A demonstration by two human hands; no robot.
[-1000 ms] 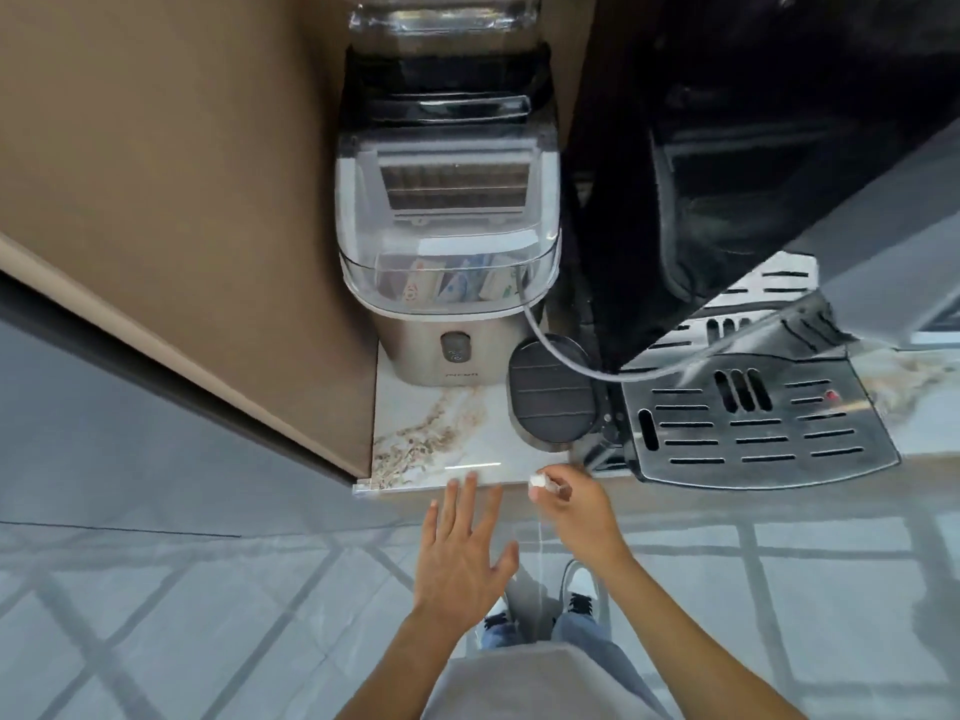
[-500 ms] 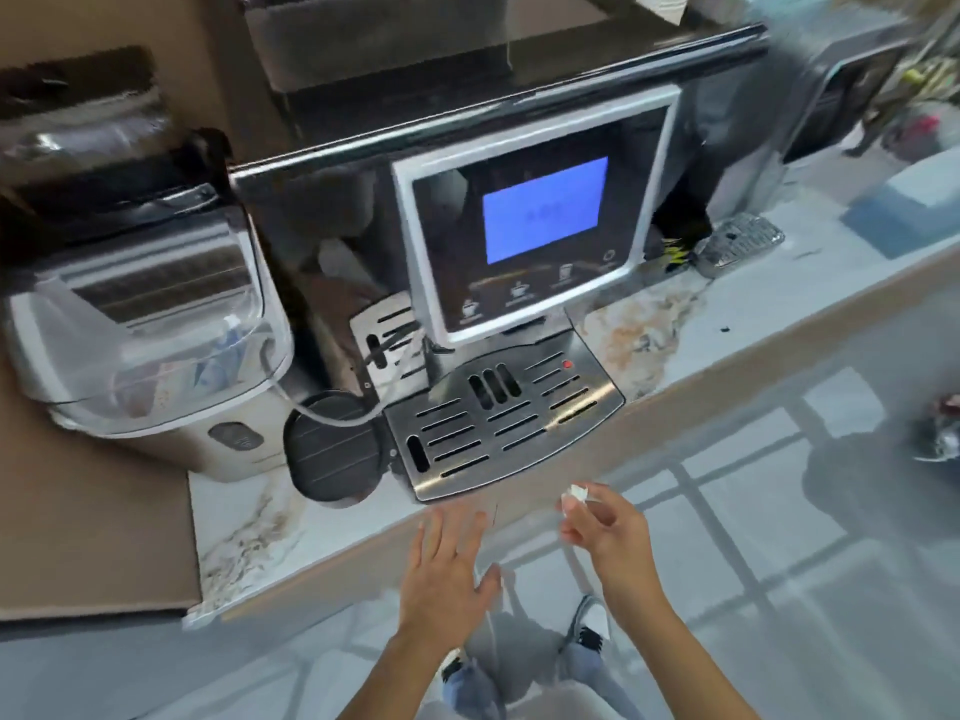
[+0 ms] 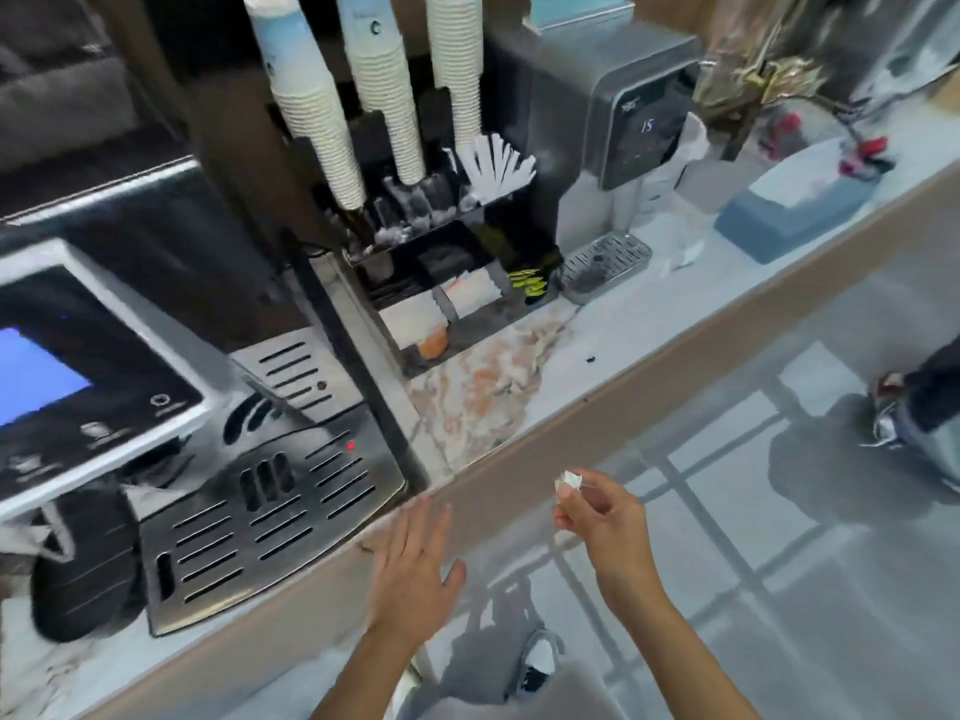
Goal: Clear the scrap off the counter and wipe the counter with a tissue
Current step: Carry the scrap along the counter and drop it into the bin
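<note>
My right hand (image 3: 605, 517) now pinches the white scrap (image 3: 569, 482) clear of the counter (image 3: 613, 324); my left hand (image 3: 415, 563) is spread, empty; the tissue box (image 3: 795, 205) sits far beyond my fingertips, so wiping comes next.

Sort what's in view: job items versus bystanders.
Job: scrap pinched in right hand; open left hand; counter; tissue box; crumpled tissue; dark speck.
Bystanders: coffee machine; cup stacks; water dispenser.

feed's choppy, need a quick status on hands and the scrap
Left hand open, empty, at counter edge. Right hand pinching white scrap, off the counter. Tissue box far right, untouched. Nothing blocking.
</note>
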